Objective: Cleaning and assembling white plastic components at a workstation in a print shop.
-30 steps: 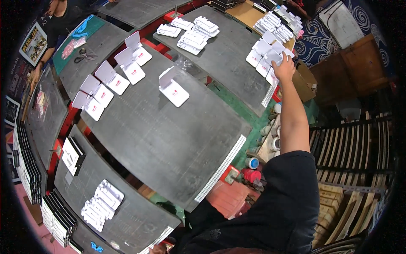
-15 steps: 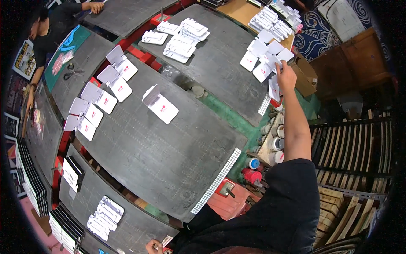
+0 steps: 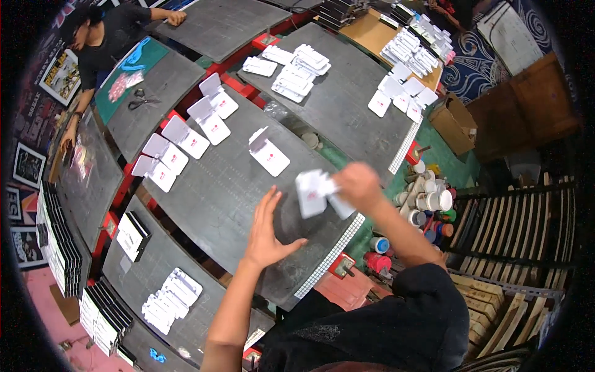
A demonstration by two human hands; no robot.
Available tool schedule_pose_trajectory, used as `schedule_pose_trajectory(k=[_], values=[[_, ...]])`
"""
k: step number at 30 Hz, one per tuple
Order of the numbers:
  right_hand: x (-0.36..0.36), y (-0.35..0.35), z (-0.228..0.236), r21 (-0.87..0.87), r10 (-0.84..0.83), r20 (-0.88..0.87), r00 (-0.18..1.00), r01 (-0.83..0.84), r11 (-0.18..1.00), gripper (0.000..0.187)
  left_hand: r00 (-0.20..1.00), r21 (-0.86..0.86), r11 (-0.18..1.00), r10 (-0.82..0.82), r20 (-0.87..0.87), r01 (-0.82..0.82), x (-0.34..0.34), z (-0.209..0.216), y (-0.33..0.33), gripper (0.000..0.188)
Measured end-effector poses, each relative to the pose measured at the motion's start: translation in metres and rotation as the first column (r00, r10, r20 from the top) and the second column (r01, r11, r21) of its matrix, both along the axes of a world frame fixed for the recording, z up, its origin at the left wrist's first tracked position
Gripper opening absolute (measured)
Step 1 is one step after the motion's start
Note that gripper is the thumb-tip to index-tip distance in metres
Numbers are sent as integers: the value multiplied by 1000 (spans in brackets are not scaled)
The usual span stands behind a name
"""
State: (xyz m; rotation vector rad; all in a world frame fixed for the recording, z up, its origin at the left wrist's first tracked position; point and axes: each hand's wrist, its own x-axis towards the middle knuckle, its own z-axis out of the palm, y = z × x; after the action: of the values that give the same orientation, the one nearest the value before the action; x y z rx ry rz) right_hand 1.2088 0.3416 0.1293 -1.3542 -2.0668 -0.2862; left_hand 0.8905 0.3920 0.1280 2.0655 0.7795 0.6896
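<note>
My right hand (image 3: 359,189), blurred by motion, grips white folding stands (image 3: 311,193) above the near right part of the dark board (image 3: 217,192). At least two seem to be in it; their exact number is unclear. Each stand is a rounded white plate with a hinged flap and a small red print. My left hand (image 3: 266,232) hovers over the same board with fingers and thumb spread, holding nothing. Beyond it a single opened stand (image 3: 271,157) lies on the board. A row of several opened stands (image 3: 192,137) lines the board's far left edge.
Piles of white stands (image 3: 300,73) and an opened group (image 3: 403,90) rest on the far board (image 3: 353,87). Paint pots (image 3: 427,201) and a cardboard box (image 3: 455,124) sit at right. A co-worker (image 3: 114,34) is at far left, near scissors (image 3: 142,98).
My right hand has come back from the far right group to the near board, bringing stands. My left hand has risen from the lower edge and spread open over the board. The view has shifted.
</note>
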Motion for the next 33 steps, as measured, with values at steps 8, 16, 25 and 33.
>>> schedule_pose_trajectory(k=[8,16,25,33], values=[[-165,-7,-28,-177,389,-128,913,-406,896,21,953,-328,912,-288,-91,245,-82,-27,-2,89],[-201,-35,-17,-316,274,-224,935,-336,888,33,974,-141,965,-226,-27,220,-114,-76,-32,72],[-17,59,3,-133,-403,-350,845,382,915,46,1000,-305,952,-20,-18,14,-105,-74,-46,55],[303,155,-58,-416,-928,3,373,844,338,69,999,-295,955,0,-33,-10,-103,-80,-47,58]])
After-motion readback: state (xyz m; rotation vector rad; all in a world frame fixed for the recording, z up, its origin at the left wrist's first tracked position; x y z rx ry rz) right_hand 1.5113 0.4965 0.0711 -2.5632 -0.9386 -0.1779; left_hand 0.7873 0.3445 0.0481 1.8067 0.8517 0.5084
